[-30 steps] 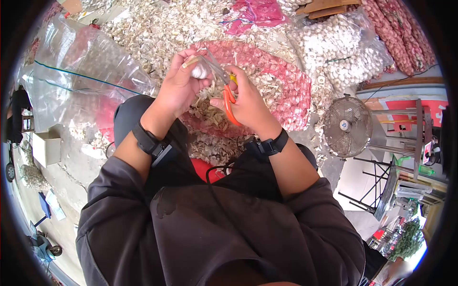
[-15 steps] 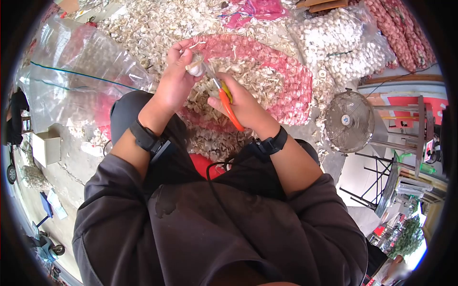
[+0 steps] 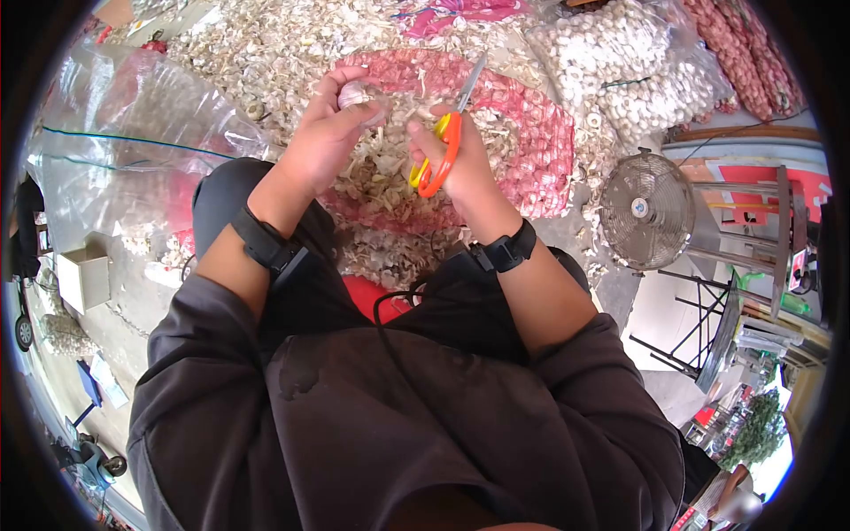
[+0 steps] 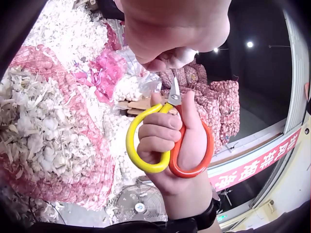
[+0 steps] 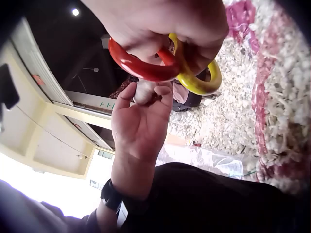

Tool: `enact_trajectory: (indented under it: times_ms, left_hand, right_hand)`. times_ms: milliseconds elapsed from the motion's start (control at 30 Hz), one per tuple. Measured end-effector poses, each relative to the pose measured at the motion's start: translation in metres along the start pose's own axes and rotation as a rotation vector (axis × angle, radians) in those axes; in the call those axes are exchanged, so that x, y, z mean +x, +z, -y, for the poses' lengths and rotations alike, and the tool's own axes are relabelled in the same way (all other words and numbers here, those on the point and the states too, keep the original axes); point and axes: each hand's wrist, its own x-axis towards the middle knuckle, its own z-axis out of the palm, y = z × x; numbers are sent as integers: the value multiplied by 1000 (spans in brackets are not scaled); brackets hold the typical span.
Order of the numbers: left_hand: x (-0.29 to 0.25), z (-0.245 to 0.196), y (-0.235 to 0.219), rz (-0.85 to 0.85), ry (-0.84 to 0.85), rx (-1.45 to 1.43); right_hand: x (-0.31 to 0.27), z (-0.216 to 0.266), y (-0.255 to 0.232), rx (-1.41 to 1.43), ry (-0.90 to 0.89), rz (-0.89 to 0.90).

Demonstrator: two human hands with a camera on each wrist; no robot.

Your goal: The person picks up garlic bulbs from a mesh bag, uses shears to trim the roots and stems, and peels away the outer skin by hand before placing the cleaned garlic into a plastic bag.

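In the head view my left hand [image 3: 320,137] pinches a whitish-purple garlic bulb [image 3: 357,93] between thumb and fingers. My right hand [image 3: 469,159] grips a pair of scissors with one orange and one yellow handle [image 3: 453,146]. Their blades point up and forward, apart from the bulb. The left wrist view shows the right fingers wrapped through the yellow handle [image 4: 132,145], the thumb along the red-orange one. The bulb [image 5: 144,93] also appears in the right wrist view, at the left fingertips. Below both hands lies a red mesh bag [image 3: 544,146] holding garlic pieces [image 3: 500,146].
Loose garlic scraps [image 3: 266,44] cover the floor ahead. A clear plastic sheet [image 3: 133,142] lies at the left, near a white box [image 3: 84,276]. To the right stand a clear bag of garlic bulbs [image 3: 611,62], a round fan [image 3: 646,208] and stacked red mesh sacks [image 3: 744,53].
The scissors, earlier with blades at the bulb, have swung away to the right and now point forward. The left hand has turned the bulb and moved slightly forward with it.
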Motion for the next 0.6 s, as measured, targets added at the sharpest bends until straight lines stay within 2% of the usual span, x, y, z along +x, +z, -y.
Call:
enact_trajectory:
  times_ms: [100, 133, 233, 400, 533, 600]
  left_hand:
    - [0, -3, 5, 61, -8, 121]
    - [0, -2, 6, 79, -12, 147]
    - [0, 1, 5, 106, -10, 178]
    - [-6, 0, 10, 156, -17, 173]
    - [-8, -5, 13, 130, -5, 234]
    - [-11, -5, 12, 78, -52, 271]
  right_hand:
    - [12, -1, -14, -194, 46, -90]
    - [15, 2, -19, -217, 78, -46]
    - [26, -8, -29, -98, 51, -58]
    - [24, -15, -20, -128, 126, -76]
    - [12, -1, -7, -179, 194, -67]
    - [13, -8, -5, -130, 120, -21]
